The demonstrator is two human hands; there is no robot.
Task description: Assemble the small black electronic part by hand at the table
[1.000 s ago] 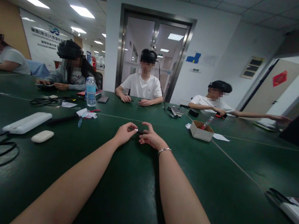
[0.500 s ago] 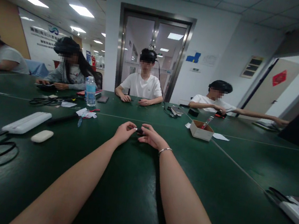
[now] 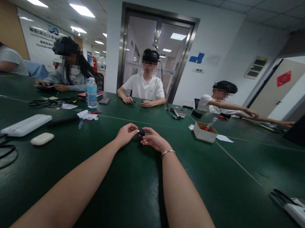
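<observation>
Between my two hands, just above the green table, is a small black stick-shaped piece with a silver end; it looks like a USB stick, though it is too small to be sure. My left hand pinches the silver end between thumb and fingertips. From the other side, my right hand, with a bracelet at its wrist, has thumb and fingers bent around the black end. Fingertips hide part of the piece.
To the left lie a white power bank, a white oval case and black cables. A water bottle stands beyond. A small open box sits at right, a white device nearer. Several people sit across the green table.
My right fingers have drawn slightly closer around the black end, while my left hand stays nearly still. Across the table at right, a person's arm has lifted and stretched toward the right.
</observation>
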